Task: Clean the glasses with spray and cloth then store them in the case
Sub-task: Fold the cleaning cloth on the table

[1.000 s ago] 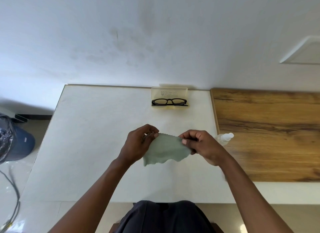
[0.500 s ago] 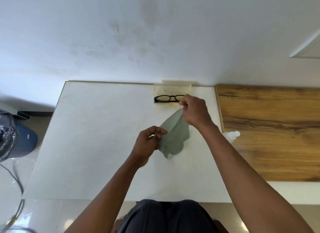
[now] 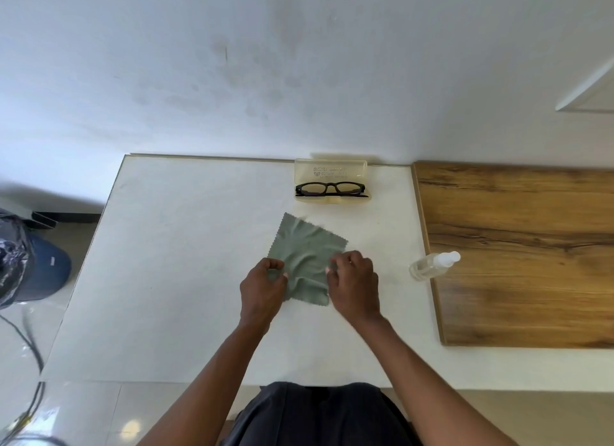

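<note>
A grey-green cleaning cloth (image 3: 304, 246) lies spread and wrinkled on the white table (image 3: 186, 263). My left hand (image 3: 264, 288) pinches its near left edge. My right hand (image 3: 355, 284) pinches the cloth's near right part with curled fingers. Black-framed glasses (image 3: 330, 188) sit folded in the open, pale yellow translucent case (image 3: 330, 171) at the table's far edge, against the wall. A small clear spray bottle (image 3: 432, 265) lies on its side to the right of my right hand, at the seam with the wooden top.
A wooden tabletop (image 3: 525, 253) adjoins the white table on the right. On the floor at the left stand a blue bin (image 3: 43, 273) with a dark bag and some cables (image 3: 30, 346). My lap shows below the table's near edge.
The cloth was held up between both hands, then my right hand stretched it toward the case. Now it lies spread on the table, with both hands at its near edge.
</note>
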